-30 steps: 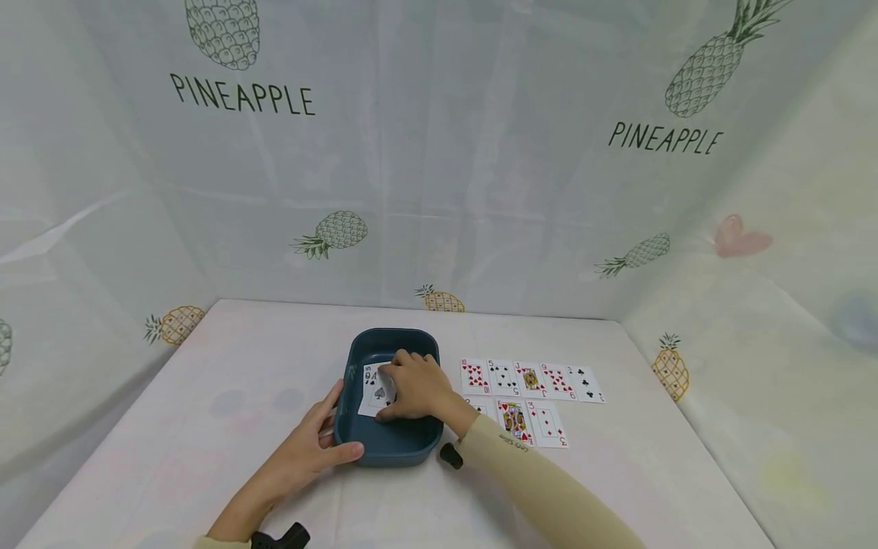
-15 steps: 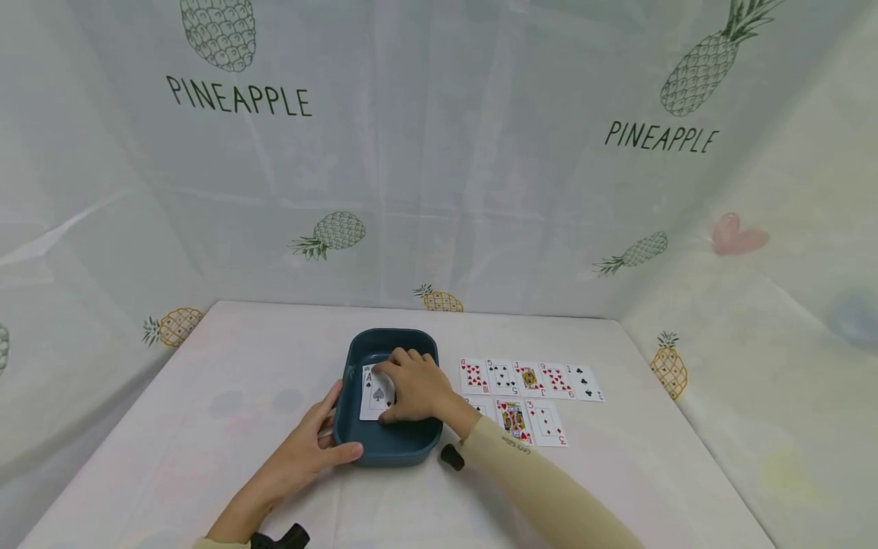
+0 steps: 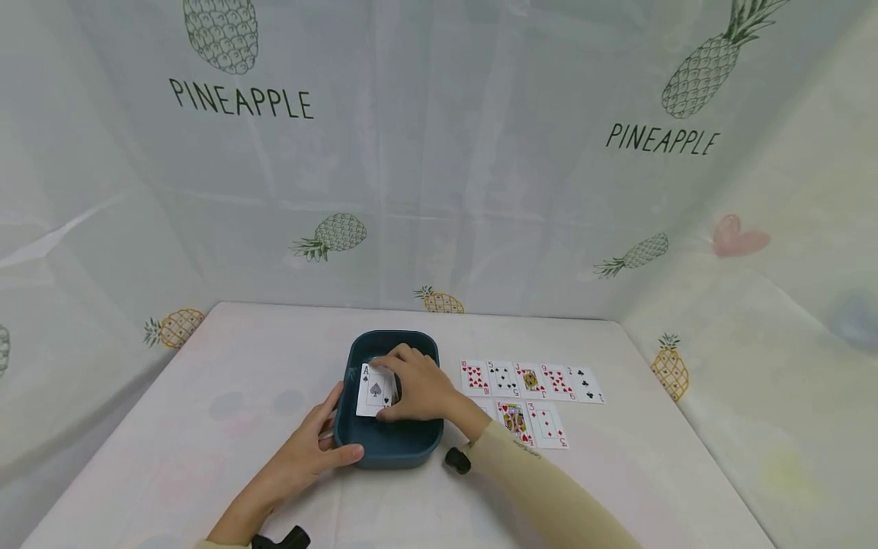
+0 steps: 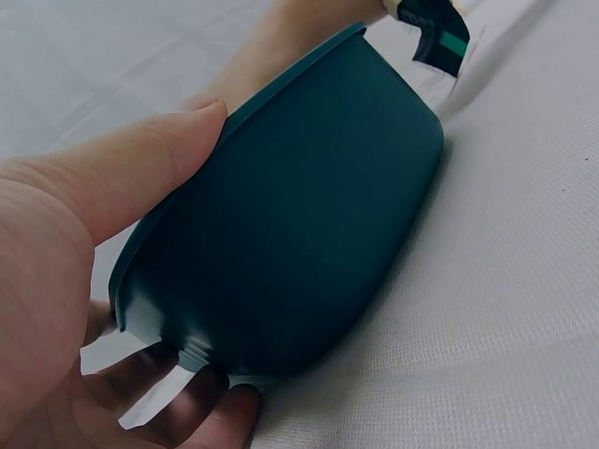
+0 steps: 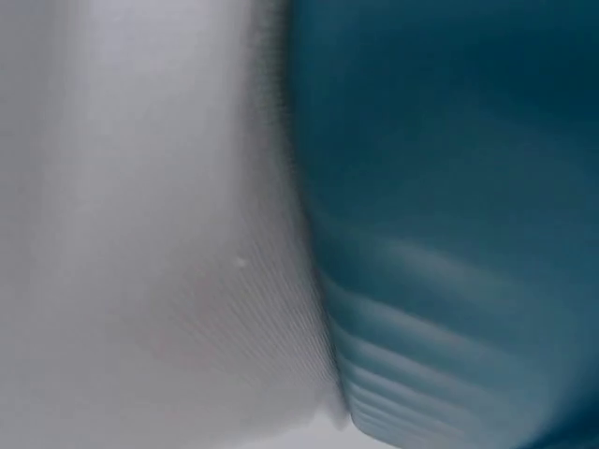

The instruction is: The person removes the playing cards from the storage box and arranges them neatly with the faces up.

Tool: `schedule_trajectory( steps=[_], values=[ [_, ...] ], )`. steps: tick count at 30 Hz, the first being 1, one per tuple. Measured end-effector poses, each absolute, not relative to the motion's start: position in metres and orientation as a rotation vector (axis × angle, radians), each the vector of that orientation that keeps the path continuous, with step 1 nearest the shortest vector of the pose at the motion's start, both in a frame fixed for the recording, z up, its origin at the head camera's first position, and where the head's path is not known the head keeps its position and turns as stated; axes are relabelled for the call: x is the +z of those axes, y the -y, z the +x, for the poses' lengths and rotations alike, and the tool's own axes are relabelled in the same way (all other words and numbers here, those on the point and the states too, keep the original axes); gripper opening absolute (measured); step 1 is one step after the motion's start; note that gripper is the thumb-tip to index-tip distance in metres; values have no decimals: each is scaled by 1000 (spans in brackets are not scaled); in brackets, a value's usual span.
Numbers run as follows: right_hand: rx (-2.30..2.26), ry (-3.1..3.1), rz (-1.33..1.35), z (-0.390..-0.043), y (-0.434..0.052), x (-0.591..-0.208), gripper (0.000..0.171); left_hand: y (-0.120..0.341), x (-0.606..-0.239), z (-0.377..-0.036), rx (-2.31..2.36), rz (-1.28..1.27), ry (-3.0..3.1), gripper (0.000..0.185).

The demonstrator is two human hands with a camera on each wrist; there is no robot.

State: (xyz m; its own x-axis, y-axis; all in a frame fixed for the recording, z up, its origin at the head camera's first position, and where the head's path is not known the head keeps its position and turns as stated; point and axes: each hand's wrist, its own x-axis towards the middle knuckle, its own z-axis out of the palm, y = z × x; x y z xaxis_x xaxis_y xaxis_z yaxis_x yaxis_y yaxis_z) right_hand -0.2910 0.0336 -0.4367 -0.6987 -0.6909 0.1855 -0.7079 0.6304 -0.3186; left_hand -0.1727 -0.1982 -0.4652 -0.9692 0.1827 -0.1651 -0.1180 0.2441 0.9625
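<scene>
A dark blue-green rectangular tub (image 3: 389, 450) stands on the table. My left hand (image 3: 312, 442) grips its near left corner, the thumb over the rim; the left wrist view shows the fingers of this hand (image 4: 122, 224) curled against the tub's side (image 4: 290, 206). Inside the tub, my right hand (image 3: 418, 387) pinches an ace of spades playing card (image 3: 373, 390) by its upper and lower edges. Part of another card shows beside the ace, under the right hand. The right wrist view has only the tub's outer wall (image 5: 449, 234) and cloth, blurred.
Right of the tub, face-up playing cards lie in two rows: a back row with a jack (image 3: 530, 379) among several others, and a front row with a king (image 3: 514, 422) and a three of diamonds (image 3: 547, 424). The right forearm partly covers the front row. White cloth covers the table (image 3: 261, 366).
The ace of spades, half a second ago level with the tub's inside, is now slightly raised and shifted left in the right hand. The left hand stays on the tub.
</scene>
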Motion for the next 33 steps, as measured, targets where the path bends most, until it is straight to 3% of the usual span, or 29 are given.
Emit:
schedule_trajectory(
  steps=[7, 14, 23, 33],
  values=[
    [988, 2749, 1289, -291, -55, -430, 83, 199, -466, -173, 1794, 93, -2274, 111],
    [1066, 2732, 1271, -285, -96, -410, 83, 198, -466, -174, 1799, 74, -2287, 113],
    [983, 2850, 1105, -278, -196, -401, 87, 199, -470, -174, 1848, 92, -2246, 113],
    [792, 2932, 1012, -268, -306, -420, 83, 197, -467, -172, 1786, 68, -2296, 113]
  ],
)
